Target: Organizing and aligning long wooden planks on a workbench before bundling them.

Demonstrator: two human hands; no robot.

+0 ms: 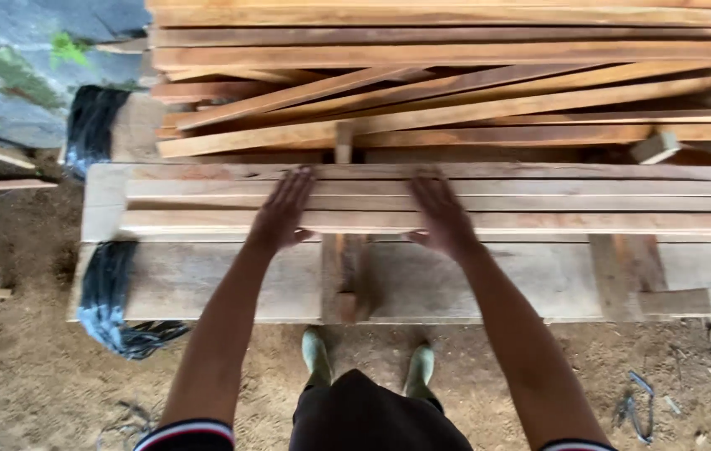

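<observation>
Outdoors, a person leans over a low platform of broad grey weathered boards [205,284] on sandy ground. Both hands lie flat, palms down, on a long pale sawn timber plank [539,203]. The left hand [282,210] and right hand [441,215] rest near each other, each grip wide, fingers spread, holding nothing. The plank runs left to right, parallel to the platform's near edge, its left end toward the platform's far left corner. Even pressure from both palms would likely keep it square. A loose stack of reddish planks [456,92] lies behind.
</observation>
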